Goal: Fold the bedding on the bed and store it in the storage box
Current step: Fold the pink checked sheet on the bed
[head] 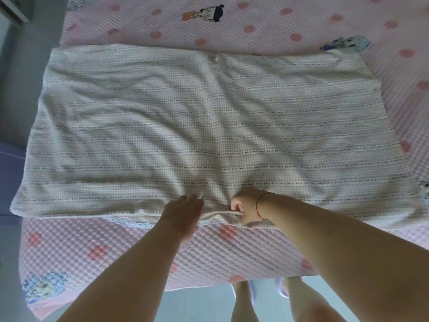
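Head view. Item: folded blanket (209, 126), pale grey-beige check with rows of small dark cross-stitch marks, white trim along its borders. It lies flat on the bed (144, 247), several layers thick, spread as a wide rectangle. Its near edge runs parallel to the bed's near edge and sits a little back from it. Its left edge reaches the bed's left edge; its right edge stops short of the bed's right side. Its surface is rumpled, with soft creases running across it.

Item: bed cover, pink waffle-textured fabric with darker pink dots and cartoon figures; one figure (204, 13) shows near the far edge, another (45, 285) at the near left corner, a third partly seen at the far right.

Item: left hand (183, 212), at the middle of the blanket's near edge, back of the hand up, fingers fairly straight and lying on the fabric. Grip: loose, nothing enclosed so far as can be seen.

Item: right hand (246, 209), just beside the left, also at the near edge. Grip: fingers curled in, pinching the blanket's trimmed edge, which is lifted into a small ridge between the two hands. A thin red string bracelet (260, 205) circles the wrist.

Item: the person's bare legs and pale slippers (282, 287), on a light floor below the bed's near edge.
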`<control>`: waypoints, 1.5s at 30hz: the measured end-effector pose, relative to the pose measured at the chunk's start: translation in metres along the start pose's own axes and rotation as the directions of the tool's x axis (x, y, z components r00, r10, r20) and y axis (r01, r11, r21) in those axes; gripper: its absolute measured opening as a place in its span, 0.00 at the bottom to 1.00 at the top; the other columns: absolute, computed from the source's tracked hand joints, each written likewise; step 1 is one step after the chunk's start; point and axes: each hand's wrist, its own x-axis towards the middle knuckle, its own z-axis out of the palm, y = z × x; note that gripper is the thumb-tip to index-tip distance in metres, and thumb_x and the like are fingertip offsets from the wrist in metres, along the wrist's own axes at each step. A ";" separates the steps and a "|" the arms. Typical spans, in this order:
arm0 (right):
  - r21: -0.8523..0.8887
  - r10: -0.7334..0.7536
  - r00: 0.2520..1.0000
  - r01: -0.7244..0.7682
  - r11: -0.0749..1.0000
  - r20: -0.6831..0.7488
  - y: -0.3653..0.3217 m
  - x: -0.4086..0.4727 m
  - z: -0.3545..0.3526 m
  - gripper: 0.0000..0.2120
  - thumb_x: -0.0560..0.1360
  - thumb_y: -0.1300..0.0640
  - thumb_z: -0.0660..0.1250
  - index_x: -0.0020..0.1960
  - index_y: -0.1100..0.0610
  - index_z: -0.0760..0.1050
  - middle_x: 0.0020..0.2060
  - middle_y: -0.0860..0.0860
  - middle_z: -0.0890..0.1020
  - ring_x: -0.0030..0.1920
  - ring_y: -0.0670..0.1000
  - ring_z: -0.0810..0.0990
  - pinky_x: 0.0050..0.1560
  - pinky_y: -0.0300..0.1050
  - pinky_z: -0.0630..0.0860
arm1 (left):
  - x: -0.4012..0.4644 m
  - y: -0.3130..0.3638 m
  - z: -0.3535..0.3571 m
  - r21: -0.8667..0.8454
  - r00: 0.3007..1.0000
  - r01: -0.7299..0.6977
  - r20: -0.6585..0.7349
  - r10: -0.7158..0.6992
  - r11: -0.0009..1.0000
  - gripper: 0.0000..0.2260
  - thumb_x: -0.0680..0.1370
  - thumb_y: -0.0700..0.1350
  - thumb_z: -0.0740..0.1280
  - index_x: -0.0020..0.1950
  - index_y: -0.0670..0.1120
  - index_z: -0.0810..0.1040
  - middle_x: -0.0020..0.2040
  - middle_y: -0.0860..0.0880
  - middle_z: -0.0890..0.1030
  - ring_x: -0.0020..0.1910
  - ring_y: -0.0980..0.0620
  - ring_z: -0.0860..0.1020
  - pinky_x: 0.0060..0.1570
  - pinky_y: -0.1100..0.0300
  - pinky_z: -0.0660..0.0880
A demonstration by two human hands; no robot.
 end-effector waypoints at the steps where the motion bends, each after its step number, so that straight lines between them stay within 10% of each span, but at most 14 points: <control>1: -0.021 0.001 0.998 0.000 1.000 0.057 0.000 0.000 0.002 0.24 0.71 0.54 0.72 0.66 0.51 0.71 0.58 0.48 0.76 0.54 0.51 0.76 0.56 0.46 0.76 | 0.001 0.001 -0.002 0.011 1.000 -0.010 0.023 0.010 1.000 0.20 0.78 0.39 0.65 0.70 0.48 0.69 0.63 0.48 0.75 0.62 0.48 0.74 0.58 0.52 0.75; 6: 0.185 -0.041 0.999 0.044 0.982 -0.023 -0.002 -0.001 0.012 0.28 0.72 0.55 0.70 0.69 0.47 0.67 0.61 0.45 0.74 0.59 0.47 0.73 0.62 0.46 0.72 | 0.003 -0.009 -0.027 -0.038 0.959 -0.037 0.280 0.047 0.999 0.09 0.78 0.32 0.58 0.46 0.43 0.76 0.46 0.47 0.78 0.41 0.51 0.75 0.41 0.61 0.73; 10: 0.174 0.022 0.983 -0.054 0.983 0.180 0.006 -0.002 0.013 0.18 0.75 0.59 0.65 0.64 0.48 0.75 0.60 0.46 0.78 0.59 0.48 0.78 0.62 0.46 0.75 | 0.011 -0.011 -0.039 -0.007 0.899 -0.072 0.432 0.068 0.997 0.14 0.76 0.36 0.67 0.61 0.45 0.78 0.59 0.47 0.79 0.59 0.49 0.78 0.59 0.57 0.76; 14: 0.207 0.159 0.982 -0.135 0.969 -0.100 0.030 -0.011 -0.009 0.16 0.78 0.58 0.61 0.64 0.49 0.75 0.64 0.48 0.76 0.62 0.51 0.76 0.62 0.45 0.73 | 0.023 0.019 -0.034 -0.190 0.971 -0.048 0.223 0.091 0.981 0.27 0.76 0.47 0.68 0.73 0.54 0.64 0.74 0.49 0.62 0.70 0.46 0.67 0.63 0.51 0.73; 18: 0.110 0.296 0.955 -0.296 0.949 0.019 0.064 -0.035 -0.014 0.13 0.80 0.57 0.59 0.61 0.56 0.76 0.57 0.53 0.79 0.59 0.53 0.77 0.57 0.43 0.74 | 0.029 0.043 -0.028 -0.197 0.887 -0.007 0.451 0.096 0.980 0.23 0.75 0.51 0.69 0.69 0.53 0.69 0.75 0.48 0.63 0.70 0.45 0.68 0.64 0.51 0.72; 22: 0.274 0.530 0.795 -0.461 0.844 -0.295 0.113 -0.048 -0.016 0.14 0.76 0.59 0.62 0.62 0.55 0.74 0.58 0.53 0.77 0.58 0.55 0.77 0.55 0.48 0.76 | 0.049 0.060 -0.045 -0.218 0.997 -0.033 0.062 0.047 0.976 0.24 0.78 0.46 0.62 0.73 0.52 0.60 0.74 0.47 0.60 0.70 0.48 0.65 0.61 0.53 0.73; 28: 0.223 0.599 0.779 -0.561 0.798 -0.184 0.166 -0.068 -0.028 0.29 0.77 0.50 0.61 0.75 0.46 0.55 0.74 0.51 0.55 0.73 0.56 0.57 0.67 0.56 0.67 | 0.083 0.106 -0.058 -0.293 0.963 -0.016 0.254 0.094 0.956 0.31 0.76 0.49 0.66 0.75 0.62 0.56 0.76 0.48 0.55 0.70 0.46 0.66 0.61 0.52 0.75; 32: 0.362 0.824 0.561 -0.754 0.549 -0.082 0.203 -0.077 -0.044 0.30 0.77 0.46 0.59 0.76 0.49 0.53 0.75 0.54 0.54 0.72 0.58 0.58 0.66 0.58 0.66 | 0.110 0.125 -0.071 -0.261 0.985 -0.034 0.153 0.077 0.965 0.25 0.78 0.53 0.62 0.74 0.58 0.60 0.75 0.46 0.59 0.72 0.46 0.64 0.65 0.51 0.70; 36: 0.313 0.650 0.667 -0.569 0.760 -0.364 0.221 -0.056 -0.086 0.29 0.79 0.42 0.55 0.76 0.49 0.51 0.75 0.53 0.54 0.73 0.56 0.58 0.67 0.54 0.65 | 0.159 0.135 -0.101 -0.264 0.988 -0.010 -0.151 -0.031 0.964 0.27 0.82 0.58 0.55 0.78 0.55 0.51 0.78 0.46 0.51 0.76 0.45 0.53 0.73 0.51 0.61; 41: 0.014 0.174 0.837 -0.196 0.981 -0.519 0.231 0.021 -0.153 0.28 0.81 0.45 0.53 0.77 0.44 0.46 0.77 0.46 0.46 0.77 0.50 0.44 0.76 0.55 0.49 | 0.250 0.134 -0.124 -0.262 0.981 0.125 -0.113 -0.159 0.957 0.29 0.82 0.61 0.46 0.78 0.55 0.36 0.78 0.46 0.34 0.77 0.45 0.34 0.76 0.45 0.39; 45: -0.115 0.116 0.890 -0.184 0.976 -0.441 0.256 0.070 -0.178 0.28 0.80 0.43 0.50 0.77 0.43 0.44 0.77 0.45 0.42 0.76 0.48 0.37 0.73 0.63 0.40 | 0.295 0.128 -0.128 -0.248 0.982 0.163 -0.054 -0.181 0.955 0.29 0.82 0.61 0.44 0.77 0.55 0.33 0.77 0.47 0.30 0.75 0.44 0.30 0.73 0.39 0.36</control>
